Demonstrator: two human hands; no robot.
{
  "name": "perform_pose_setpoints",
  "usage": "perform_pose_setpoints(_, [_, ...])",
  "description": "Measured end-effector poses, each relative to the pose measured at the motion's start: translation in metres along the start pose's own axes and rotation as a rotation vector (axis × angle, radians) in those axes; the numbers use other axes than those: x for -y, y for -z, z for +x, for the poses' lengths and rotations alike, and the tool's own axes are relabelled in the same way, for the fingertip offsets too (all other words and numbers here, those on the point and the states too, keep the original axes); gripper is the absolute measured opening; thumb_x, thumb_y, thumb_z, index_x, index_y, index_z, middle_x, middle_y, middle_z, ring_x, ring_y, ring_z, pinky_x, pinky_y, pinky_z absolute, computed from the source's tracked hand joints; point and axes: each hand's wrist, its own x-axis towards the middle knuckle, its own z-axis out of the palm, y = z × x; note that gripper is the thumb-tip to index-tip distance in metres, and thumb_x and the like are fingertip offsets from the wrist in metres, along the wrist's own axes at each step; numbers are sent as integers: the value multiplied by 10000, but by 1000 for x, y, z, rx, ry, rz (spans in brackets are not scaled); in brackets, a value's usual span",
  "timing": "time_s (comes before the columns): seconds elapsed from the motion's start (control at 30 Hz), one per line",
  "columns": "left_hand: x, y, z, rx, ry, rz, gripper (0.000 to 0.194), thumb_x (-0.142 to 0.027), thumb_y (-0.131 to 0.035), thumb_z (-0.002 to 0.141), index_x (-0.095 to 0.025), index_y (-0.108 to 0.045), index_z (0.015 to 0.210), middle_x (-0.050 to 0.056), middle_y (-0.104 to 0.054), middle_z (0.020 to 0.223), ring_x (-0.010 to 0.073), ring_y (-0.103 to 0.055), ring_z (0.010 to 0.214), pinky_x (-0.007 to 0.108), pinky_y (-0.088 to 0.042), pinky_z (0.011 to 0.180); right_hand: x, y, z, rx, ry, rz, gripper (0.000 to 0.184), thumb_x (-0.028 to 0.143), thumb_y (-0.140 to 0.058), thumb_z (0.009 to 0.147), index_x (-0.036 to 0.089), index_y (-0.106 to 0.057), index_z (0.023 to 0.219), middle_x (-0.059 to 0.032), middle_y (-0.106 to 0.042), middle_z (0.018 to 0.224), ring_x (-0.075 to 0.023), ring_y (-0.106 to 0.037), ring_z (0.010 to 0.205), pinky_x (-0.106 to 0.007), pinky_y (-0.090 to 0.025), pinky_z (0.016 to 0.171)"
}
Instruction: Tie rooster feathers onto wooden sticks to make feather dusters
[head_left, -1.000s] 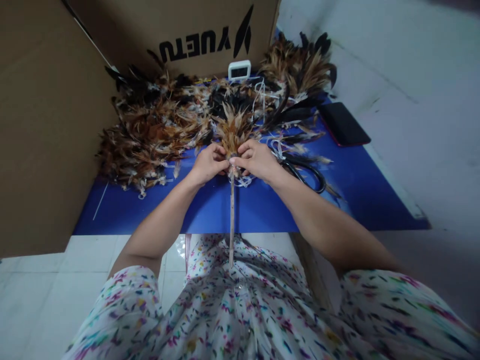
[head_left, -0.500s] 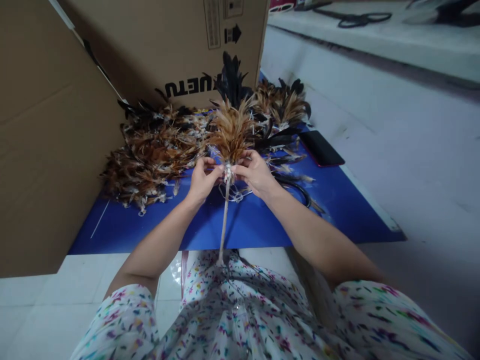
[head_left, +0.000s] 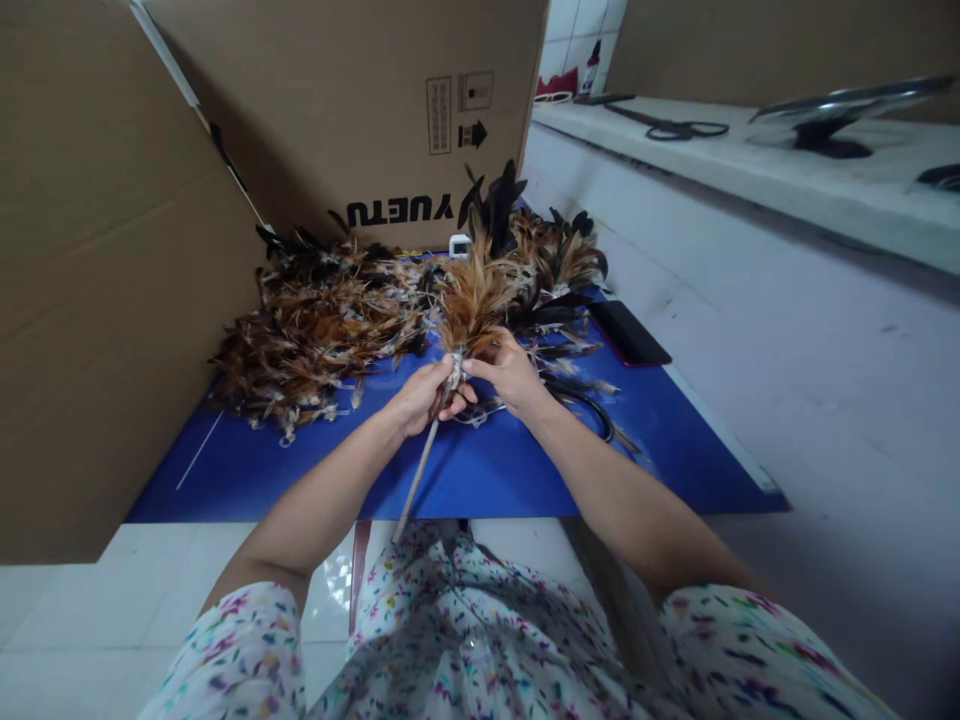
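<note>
Between my hands is a feather duster (head_left: 476,300), brown feathers below and black ones at its tip, on a thin pale stick (head_left: 417,478) that slants down toward my lap. My left hand (head_left: 429,398) is closed around the stick just under the feathers, thumb on the white binding and fingers curled beneath. My right hand (head_left: 511,375) pinches the same binding from the other side, its fingers partly behind the feather bases. A large heap of loose brown feather bundles (head_left: 322,320) lies left of the duster; black and brown feathers (head_left: 562,245) lie beyond it on the right.
Cardboard panels (head_left: 300,110) stand behind and left of the blue table (head_left: 262,480). A phone (head_left: 630,333) lies at the table's right side, near a black curved cord (head_left: 596,408). Scissors (head_left: 675,128) rest on a raised white ledge (head_left: 885,190) at right.
The duster has tilted, its stick's lower end swinging left and its feathered tip right. My left hand has turned over, fingers now under the stick. The camera view has shifted.
</note>
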Motion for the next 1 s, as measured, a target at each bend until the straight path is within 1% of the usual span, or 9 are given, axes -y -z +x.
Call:
perform_pose_setpoints(0.23, [-2, 1, -2, 49, -25, -17, 424, -564, -604, 817, -146, -553, 862, 36, -623, 635, 55, -438, 383, 149, -206, 325, -2, 3, 2, 44, 68, -85, 526, 366, -825, 613, 221, -489, 990, 12, -640, 878, -152, -609, 825, -337, -486, 868])
perform_pose_setpoints(0.37, [-3, 1, -3, 51, -56, -32, 384, -522, -639, 802, -156, -542, 870, -10, -559, 621, 32, -391, 373, 139, -176, 328, -2, 2, 3, 6, 100, -146, 398, 401, -810, 633, 214, -558, 877, -3, -634, 881, -163, -607, 844, -343, -487, 880])
perform_pose_setpoints(0.43, [-3, 1, -3, 20, -90, -19, 394, -524, -655, 790, -159, -539, 881, -25, -537, 620, 26, -387, 377, 134, -180, 333, -2, 1, 3, -39, 119, -136, 361, 398, -802, 637, 212, -574, 846, -2, -638, 872, -162, -610, 851, -340, -482, 896])
perform_pose_setpoints(0.53, [-3, 2, -2, -63, -163, 26, 405, -540, -655, 788, -170, -518, 880, -41, -520, 624, 23, -402, 388, 125, -194, 341, -4, 1, 4, -108, 92, -87, 397, 385, -789, 636, 217, -582, 930, -4, -662, 917, -156, -619, 886, -331, -482, 896])
perform_pose_setpoints(0.63, [-4, 4, -1, -153, -231, 74, 391, -547, -616, 817, -183, -494, 890, -48, -528, 640, 24, -420, 392, 126, -206, 338, -5, 2, 4, -136, 49, -149, 402, 398, -764, 651, 211, -583, 958, -13, -672, 932, -150, -619, 866, -307, -499, 799])
perform_pose_setpoints(0.7, [-6, 6, 1, -222, -259, 102, 365, -537, -579, 848, -191, -473, 898, -37, -567, 674, 32, -446, 399, 135, -228, 333, -4, 2, 3, -133, 40, -220, 352, 401, -747, 666, 203, -592, 912, -4, -663, 842, -140, -611, 783, -280, -492, 706])
perform_pose_setpoints(0.77, [-7, 8, 2, -295, -287, 134, 331, -515, -537, 881, -196, -450, 898, -24, -605, 706, 42, -474, 408, 146, -263, 333, -2, -1, -1, -80, 9, -280, 290, 404, -724, 690, 200, -598, 852, 8, -646, 745, -126, -587, 664, -258, -464, 605])
perform_pose_setpoints(0.87, [-8, 12, 5, -400, -330, 169, 268, -462, -490, 920, -200, -432, 906, -23, -628, 715, 53, -493, 411, 160, -315, 347, 3, -14, -12, 88, -71, -380, 243, 423, -673, 744, 192, -602, 770, 15, -621, 631, -99, -518, 504, -235, -389, 483])
perform_pose_setpoints(1.0, [-9, 17, 9, -530, -394, 205, 184, -369, -445, 952, -200, -416, 887, -28, -622, 696, 57, -495, 410, 170, -363, 378, 8, -38, -28, 310, -218, -456, 251, 412, -649, 765, 169, -590, 782, 29, -601, 558, -74, -486, 428, -204, -332, 425])
